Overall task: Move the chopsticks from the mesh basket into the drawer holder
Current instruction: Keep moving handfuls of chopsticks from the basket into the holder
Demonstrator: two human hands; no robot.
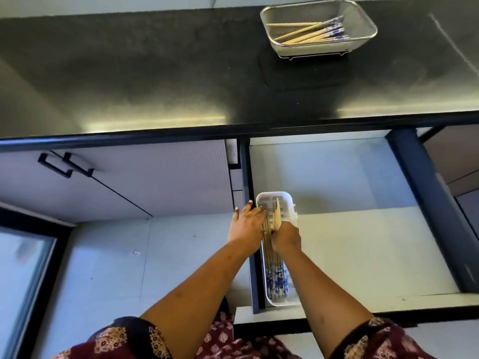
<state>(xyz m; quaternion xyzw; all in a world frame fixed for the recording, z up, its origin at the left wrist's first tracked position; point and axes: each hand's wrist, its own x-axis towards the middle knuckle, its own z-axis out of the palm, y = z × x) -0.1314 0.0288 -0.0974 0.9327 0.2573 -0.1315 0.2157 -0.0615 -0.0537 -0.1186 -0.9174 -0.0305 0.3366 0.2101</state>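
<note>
A metal mesh basket (357, 19) stands on the dark counter at the back right, with several wooden chopsticks (308, 33) with blue-patterned ends lying in it. In the open drawer (363, 242) below, a long white holder (274, 196) lies along the left side and holds several chopsticks (276, 278). My left hand (245, 225) lies over the holder's left rim with straight fingers touching the chopstick tips. My right hand (286, 237) is curled around a few chopsticks inside the holder; its fingertips are hidden.
The black counter (155, 73) runs across the top, its front edge overhanging the drawer. A closed cabinet door with a black handle (64, 165) is at the left. A dark drawer rail (427, 203) borders the drawer on the right. The pale floor lies below left.
</note>
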